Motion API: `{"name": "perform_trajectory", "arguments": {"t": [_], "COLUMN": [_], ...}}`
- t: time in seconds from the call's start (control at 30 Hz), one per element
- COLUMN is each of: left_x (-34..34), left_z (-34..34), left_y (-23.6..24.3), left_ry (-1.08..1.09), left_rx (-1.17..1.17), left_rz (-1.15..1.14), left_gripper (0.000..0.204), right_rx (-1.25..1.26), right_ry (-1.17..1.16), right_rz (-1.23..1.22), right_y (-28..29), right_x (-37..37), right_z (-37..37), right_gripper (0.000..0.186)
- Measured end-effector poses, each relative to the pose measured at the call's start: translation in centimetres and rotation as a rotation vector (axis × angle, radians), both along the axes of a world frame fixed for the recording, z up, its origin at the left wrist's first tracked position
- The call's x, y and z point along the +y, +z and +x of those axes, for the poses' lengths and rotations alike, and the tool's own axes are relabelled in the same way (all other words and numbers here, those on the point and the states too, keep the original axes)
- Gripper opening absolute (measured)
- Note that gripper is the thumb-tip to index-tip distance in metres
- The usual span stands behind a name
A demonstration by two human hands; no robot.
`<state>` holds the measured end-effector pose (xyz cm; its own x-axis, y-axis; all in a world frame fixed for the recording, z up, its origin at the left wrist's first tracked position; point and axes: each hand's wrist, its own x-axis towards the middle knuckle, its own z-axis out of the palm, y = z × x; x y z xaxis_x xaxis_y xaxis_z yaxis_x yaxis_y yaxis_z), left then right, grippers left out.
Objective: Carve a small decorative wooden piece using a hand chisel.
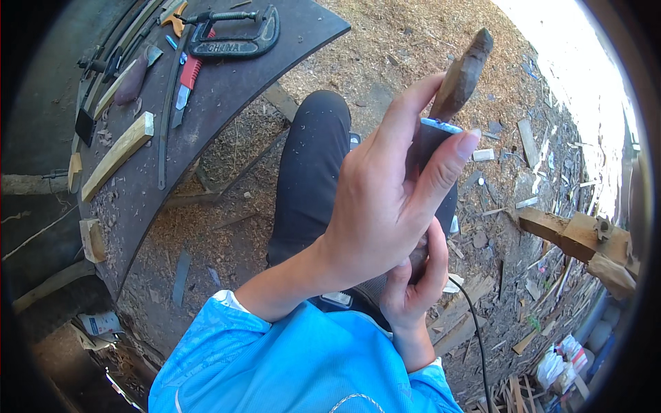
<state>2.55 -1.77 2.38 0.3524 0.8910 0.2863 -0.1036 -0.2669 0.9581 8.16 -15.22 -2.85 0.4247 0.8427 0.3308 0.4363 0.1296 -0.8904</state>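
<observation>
My left hand (382, 189) is closed around a folded dark sheet that looks like sandpaper (428, 138), its pale blue edge showing between thumb and fingers. The sheet wraps a carved brown wooden piece (465, 79), whose tapered end sticks out beyond my fingers, up and to the right. Lower down, near my lap, my right hand (416, 286) is curled around what looks like the other end of the same piece. The middle of the wood is hidden by my left hand.
At left, a dark table (206, 103) carries a C-clamp (237, 38), a red utility knife (189, 76), a metal strip (165, 131) and a pale curved wooden piece (117, 157). Wooden blocks (585, 237) stand at right. A black cable (477, 323) runs down beside me; shavings and scraps cover the ground.
</observation>
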Motion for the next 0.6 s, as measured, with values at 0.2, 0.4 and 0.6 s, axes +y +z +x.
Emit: {"name": "perform_trajectory", "arguments": {"t": [0.2, 0.4, 0.6], "left_x": [0.5, 0.2, 0.9], "left_z": [-0.9, -1.6, -1.7], "left_y": [0.0, -0.1, 0.2], "left_ry": [-0.044, -0.093, -0.035], "left_rx": [0.154, 0.174, 0.049], "left_rz": [0.156, -0.008, -0.083], "left_gripper": [0.033, 0.029, 0.027], "right_rx": [0.115, 0.026, 0.004], "right_ry": [-0.014, -0.009, -0.016], "right_rz": [-0.02, -0.099, -0.13], "right_y": [0.1, 0.9, 1.3], "right_x": [-0.1, -0.1, 0.0], "right_z": [0.8, 1.3, 1.5], "right_gripper": [0.052, 0.054, 0.052]}}
